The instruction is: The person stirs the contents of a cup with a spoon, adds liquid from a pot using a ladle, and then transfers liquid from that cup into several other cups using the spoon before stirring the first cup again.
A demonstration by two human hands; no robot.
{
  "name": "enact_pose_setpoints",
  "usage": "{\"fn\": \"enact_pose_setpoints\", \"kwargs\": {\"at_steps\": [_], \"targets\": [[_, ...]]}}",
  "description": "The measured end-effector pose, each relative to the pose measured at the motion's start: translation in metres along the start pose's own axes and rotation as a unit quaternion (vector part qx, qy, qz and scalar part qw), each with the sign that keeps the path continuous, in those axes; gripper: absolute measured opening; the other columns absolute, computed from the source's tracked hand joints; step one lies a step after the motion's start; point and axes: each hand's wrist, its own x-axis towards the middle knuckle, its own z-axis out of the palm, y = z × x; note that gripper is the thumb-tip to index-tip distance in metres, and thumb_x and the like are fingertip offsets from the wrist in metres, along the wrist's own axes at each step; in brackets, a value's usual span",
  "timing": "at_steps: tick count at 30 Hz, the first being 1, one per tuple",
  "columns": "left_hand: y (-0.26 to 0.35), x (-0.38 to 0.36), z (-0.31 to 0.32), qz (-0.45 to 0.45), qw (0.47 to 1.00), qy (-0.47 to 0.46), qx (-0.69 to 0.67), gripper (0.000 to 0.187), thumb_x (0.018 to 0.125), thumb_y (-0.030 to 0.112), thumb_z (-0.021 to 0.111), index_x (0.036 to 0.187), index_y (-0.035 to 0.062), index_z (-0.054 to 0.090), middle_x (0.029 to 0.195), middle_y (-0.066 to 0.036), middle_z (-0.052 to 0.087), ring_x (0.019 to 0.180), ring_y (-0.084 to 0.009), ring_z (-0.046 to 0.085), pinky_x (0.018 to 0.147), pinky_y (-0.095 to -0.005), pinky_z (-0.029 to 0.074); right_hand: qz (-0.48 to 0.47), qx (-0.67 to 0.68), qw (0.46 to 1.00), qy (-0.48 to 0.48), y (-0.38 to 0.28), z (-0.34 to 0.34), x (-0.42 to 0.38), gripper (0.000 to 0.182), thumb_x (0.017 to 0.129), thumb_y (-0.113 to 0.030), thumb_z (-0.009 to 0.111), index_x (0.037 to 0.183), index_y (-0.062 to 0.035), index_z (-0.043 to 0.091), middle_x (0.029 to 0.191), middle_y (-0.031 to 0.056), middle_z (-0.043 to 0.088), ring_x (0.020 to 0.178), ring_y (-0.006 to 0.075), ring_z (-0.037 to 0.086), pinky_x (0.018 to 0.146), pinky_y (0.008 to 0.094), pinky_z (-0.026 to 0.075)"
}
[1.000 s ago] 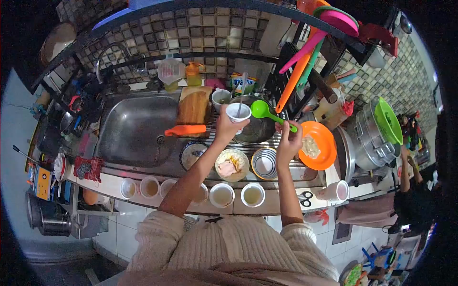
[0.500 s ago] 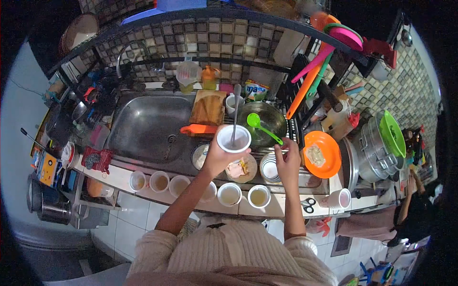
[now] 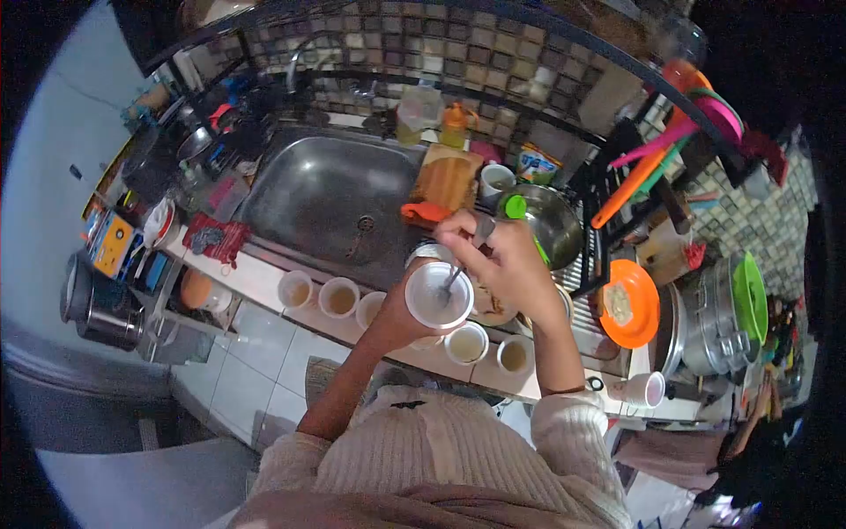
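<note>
A white cup (image 3: 432, 304) is held by my left hand (image 3: 401, 309), whose fingers wrap round its side. Above it, my right hand (image 3: 507, 256) is closed on the handle of a metal spoon (image 3: 454, 278), which dips into the cup. Whitish contents show inside the cup, too blurred to tell more. Cups of pale liquid stand in a row along the counter's front edge, among them one cup (image 3: 466, 343) just below my hands. Behind my right hand sits a metal bowl (image 3: 555, 231) with a green ladle (image 3: 515, 206), partly hidden by the hand.
A steel sink (image 3: 308, 203) lies at the left, with a wooden board (image 3: 447, 176) beside it. On the right are an orange plate (image 3: 641, 304), a cup lying on its side (image 3: 646, 390) and stacked pots (image 3: 705, 317). Another person's arm shows at the far right.
My right hand has moved left from beside the ladle and taken hold of the spoon. The cup in my left hand is lower and tilted differently. The view has shifted, moving the counter's things rightward.
</note>
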Motion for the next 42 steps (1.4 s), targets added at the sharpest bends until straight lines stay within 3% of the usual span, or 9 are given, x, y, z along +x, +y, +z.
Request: {"fn": "enact_pose_setpoints", "kwargs": {"at_steps": [4,11,15,16,23,31,34,39,42], "targets": [[-0.010,-0.014,-0.027,0.028,0.998,0.044,0.018,0.076,0.053,0.013,0.081,0.115,0.0058,0.039,0.109,-0.006,0.048,0.104,-0.0161,0.046,0.089,-0.0307,0.037,-0.096,-0.040,0.994,-0.041,-0.017,0.025,0.014,0.015,0.076,-0.015,0.061,0.080,-0.0015,0.058,0.069,0.0093,0.058,0.058,0.0228,0.056,0.058,0.0299,0.044],[-0.015,-0.029,-0.103,-0.011,0.990,0.140,0.004,0.076,0.052,0.014,0.082,0.114,0.0054,0.040,0.105,-0.007,0.051,0.098,-0.0158,0.050,0.087,-0.0307,0.039,-0.114,0.036,0.966,-0.227,-0.034,0.060,0.050,0.015,0.078,-0.015,0.057,0.078,-0.0006,0.058,0.069,0.0099,0.058,0.066,0.0229,0.059,0.062,0.0316,0.044],[-0.009,-0.033,-0.149,-0.023,0.986,0.163,0.013,0.071,0.052,0.014,0.081,0.110,0.0057,0.041,0.103,-0.006,0.052,0.095,-0.0148,0.051,0.085,-0.0298,0.040,-0.095,0.002,0.986,-0.135,-0.041,0.104,0.090,0.015,0.078,-0.015,0.057,0.077,0.0004,0.060,0.071,0.0120,0.060,0.063,0.0220,0.060,0.060,0.0304,0.044],[-0.009,-0.034,-0.161,-0.023,0.986,0.164,0.017,0.071,0.052,0.014,0.081,0.110,0.0057,0.041,0.103,-0.006,0.052,0.095,-0.0148,0.051,0.085,-0.0298,0.040,-0.185,0.015,0.975,-0.123,-0.044,0.115,0.098,0.013,0.078,-0.011,0.056,0.078,0.0012,0.061,0.071,0.0128,0.060,0.063,0.0220,0.060,0.059,0.0299,0.045],[-0.026,-0.057,-0.226,-0.016,0.987,0.159,-0.002,0.071,0.053,0.012,0.081,0.111,0.0059,0.040,0.103,-0.006,0.052,0.097,-0.0150,0.051,0.086,-0.0299,0.040,-0.123,0.029,0.978,-0.168,-0.045,0.178,0.133,0.011,0.078,-0.009,0.057,0.078,0.0016,0.060,0.064,0.0115,0.059,0.061,0.0169,0.062,0.056,0.0275,0.046],[-0.076,-0.083,-0.276,-0.018,0.982,0.175,0.063,0.071,0.055,0.010,0.080,0.112,0.0055,0.039,0.103,-0.006,0.051,0.098,-0.0163,0.050,0.085,-0.0294,0.040,-0.148,0.053,0.967,-0.200,-0.042,0.252,0.152,0.017,0.078,-0.019,0.056,0.078,-0.0043,0.065,0.068,0.0127,0.060,0.058,0.0278,0.057,0.053,0.0333,0.043],[-0.099,-0.088,-0.285,-0.003,0.985,0.167,0.033,0.068,0.057,0.010,0.079,0.112,0.0056,0.039,0.103,-0.006,0.051,0.097,-0.0163,0.051,0.084,-0.0295,0.041,-0.041,-0.034,0.967,-0.248,-0.046,0.262,0.161,0.018,0.078,-0.019,0.055,0.075,-0.0041,0.065,0.067,0.0127,0.060,0.061,0.0276,0.057,0.059,0.0334,0.043],[-0.138,-0.088,-0.295,0.001,0.988,0.157,-0.014,0.075,0.055,0.011,0.081,0.114,0.0046,0.035,0.103,-0.008,0.051,0.096,-0.0176,0.052,0.083,-0.0312,0.042,-0.115,0.029,0.982,-0.145,-0.023,0.311,0.153,0.020,0.080,-0.019,0.054,0.087,-0.0016,0.058,0.068,0.0158,0.059,0.063,0.0325,0.058,0.057,0.0368,0.043],[-0.176,-0.084,-0.294,-0.032,0.986,0.154,0.057,0.079,0.054,0.012,0.082,0.116,0.0044,0.033,0.104,-0.010,0.052,0.096,-0.0180,0.052,0.083,-0.0325,0.042,-0.044,-0.001,0.988,-0.149,-0.015,0.315,0.152,0.018,0.080,-0.017,0.052,0.087,0.0003,0.052,0.066,0.0191,0.057,0.064,0.0343,0.058,0.057,0.0393,0.044]]}}
